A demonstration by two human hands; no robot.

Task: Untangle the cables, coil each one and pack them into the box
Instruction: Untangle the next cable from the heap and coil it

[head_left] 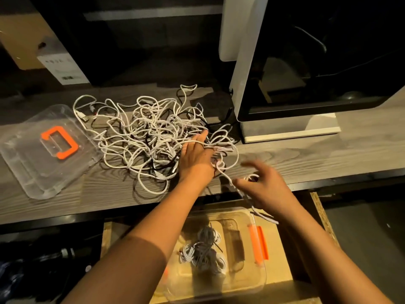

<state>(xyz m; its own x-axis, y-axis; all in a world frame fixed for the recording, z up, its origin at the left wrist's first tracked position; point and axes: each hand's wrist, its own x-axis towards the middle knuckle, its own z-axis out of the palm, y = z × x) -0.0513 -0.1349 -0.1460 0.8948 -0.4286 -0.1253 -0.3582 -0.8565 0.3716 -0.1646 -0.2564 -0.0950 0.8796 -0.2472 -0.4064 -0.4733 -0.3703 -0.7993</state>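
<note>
Heap of tangled cables (149, 137) on table (306, 159). Left hand (195, 156) lies flat on it, fingers straight. Right hand (263, 187) blurred at a white strand (228, 178); cannot tell its grip. Some coiled cables (203, 251) in box (259, 279) below table edge.

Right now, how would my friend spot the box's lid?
Look at the long grey wooden desk. At its left end, beside the tangled cable pile, lies the lid. It is flat clear plastic with an orange handle, unlike the deep box below the desk.
</note>
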